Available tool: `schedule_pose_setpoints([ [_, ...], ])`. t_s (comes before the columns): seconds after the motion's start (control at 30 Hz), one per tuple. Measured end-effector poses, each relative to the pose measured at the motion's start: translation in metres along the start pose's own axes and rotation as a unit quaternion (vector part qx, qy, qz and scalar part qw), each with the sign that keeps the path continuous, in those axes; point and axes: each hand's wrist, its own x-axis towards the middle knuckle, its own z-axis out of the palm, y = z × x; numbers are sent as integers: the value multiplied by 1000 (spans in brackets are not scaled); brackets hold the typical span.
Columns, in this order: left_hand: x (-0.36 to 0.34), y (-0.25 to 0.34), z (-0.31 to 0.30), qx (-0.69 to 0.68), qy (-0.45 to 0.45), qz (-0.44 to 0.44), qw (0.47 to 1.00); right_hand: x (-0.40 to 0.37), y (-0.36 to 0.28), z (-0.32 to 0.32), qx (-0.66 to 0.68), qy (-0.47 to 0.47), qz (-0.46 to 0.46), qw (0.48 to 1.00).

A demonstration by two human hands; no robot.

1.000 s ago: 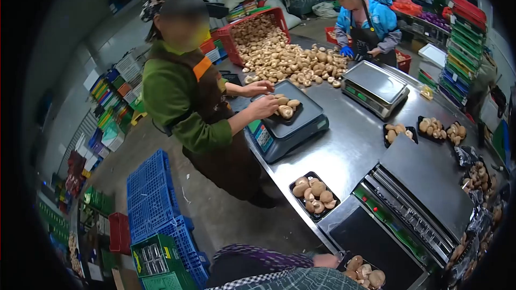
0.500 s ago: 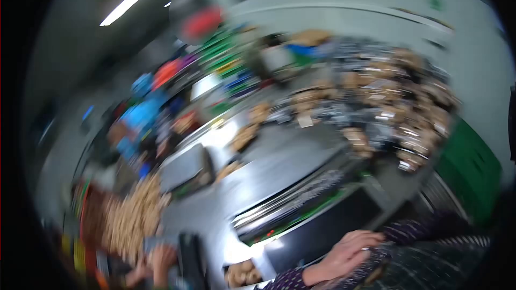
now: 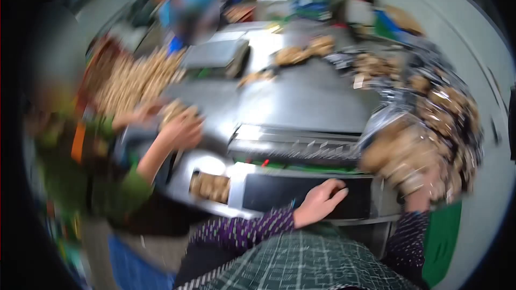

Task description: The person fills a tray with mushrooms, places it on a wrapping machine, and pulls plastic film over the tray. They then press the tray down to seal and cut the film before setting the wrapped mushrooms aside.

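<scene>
My left hand (image 3: 321, 202) is over the dark flat panel (image 3: 279, 190) of the machine in front of me, holding nothing. Its fingers are loosely bent, with the thumb apart. At the right, my right hand (image 3: 422, 185) grips a clear plastic bag (image 3: 400, 153) full of brown, rounded pieces. Motion blurs this bag, and it partly hides the fingers. Right beside it lies a pile of similar filled bags (image 3: 449, 110). A long metal bar (image 3: 295, 137) with a green strip runs behind the panel.
To the left, a co-worker's hands (image 3: 183, 129) handle brown pieces beside a heap of long brown pieces (image 3: 140, 80). A scale-like box (image 3: 215, 56) stands on the metal table (image 3: 301, 96). A small bin of brown pieces (image 3: 209, 187) and a green crate (image 3: 443, 241) are nearby.
The view has swung down and levelled, bringing the table closer. My right hand now grips a bag at the pile; my left hand has come over the panel.
</scene>
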Motion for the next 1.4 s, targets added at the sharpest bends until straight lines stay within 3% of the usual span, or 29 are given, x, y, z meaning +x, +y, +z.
schedule_pose_setpoints([
  [0.03, -8, -8, -6, 17, 57, 58, 997, 34, -15, 3, 33, 29, -50, 998],
  [0.07, -15, -11, -14, 11, 88, 31, 996, 69, -31, 7, 62, 54, -101, 991],
  [0.13, -41, -19, -47, 112, 240, 104, 959, 46, -32, 89, 180, -53, 5, 982],
  [0.2, -79, -44, -86, 126, 361, 19, 924, 18, 26, 125, 95, -214, 150, 960],
  [0.27, -126, -63, -126, 82, 466, -141, 870, -37, 65, 188, -62, -339, 250, 905],
  [0.33, -180, -103, -157, 165, 552, -144, 805, -70, 84, 238, -152, -431, 308, 834],
  [0.37, -195, -97, -171, 175, 561, -198, 784, -79, 96, 258, -153, -488, 303, 804],
  [0.47, -214, -123, -198, 176, 601, -174, 760, -105, 122, 305, -103, -534, 315, 778],
  [0.53, -207, -133, -209, 61, 594, -177, 782, -115, 136, 329, -100, -508, 333, 788],
  [0.6, -199, -156, -224, 120, 599, -180, 771, -120, 158, 347, -116, -486, 333, 800],
  [0.67, -185, -160, -245, 93, 603, -200, 767, -124, 177, 367, -145, -458, 330, 813],
  [0.73, -173, -180, -272, 180, 566, -94, 799, -131, 197, 395, -165, -405, 331, 836],
  [0.77, -162, -190, -288, 314, 537, -158, 767, -137, 206, 409, -183, -402, 288, 850],
  [0.83, -137, -227, -319, 158, 590, -170, 773, -148, 230, 434, -159, -354, 235, 891],
  [0.87, -126, -211, -333, 239, 557, -223, 764, -140, 257, 444, -254, -336, 210, 882],
  [0.93, -104, -220, -357, 294, 532, -227, 761, -130, 277, 461, -371, -275, 119, 879],
  [0.97, -93, -224, -366, 331, 510, -250, 754, -123, 289, 469, -401, -241, 179, 866],
  [1.03, -71, -236, -381, 353, 481, -292, 747, -109, 338, 471, -464, -165, 160, 856],
  [1.1, -57, -250, -394, 328, 447, -325, 766, -107, 329, 471, -489, -119, 221, 836],
  [1.13, -52, -254, -400, 318, 419, -338, 780, -106, 362, 472, -540, -116, 196, 810],
  [1.17, -50, -253, -402, 292, 395, -334, 804, -113, 363, 471, -517, -111, 168, 832],
  [1.2, -48, -253, -404, 263, 370, -330, 828, -112, 348, 473, -481, -122, 198, 845],
  [1.27, -50, -259, -409, 210, 379, -305, 848, -116, 355, 476, -464, -120, 179, 859],
  [1.4, -60, -248, -427, 264, 415, -268, 828, -110, 331, 488, -373, -182, 160, 895],
])
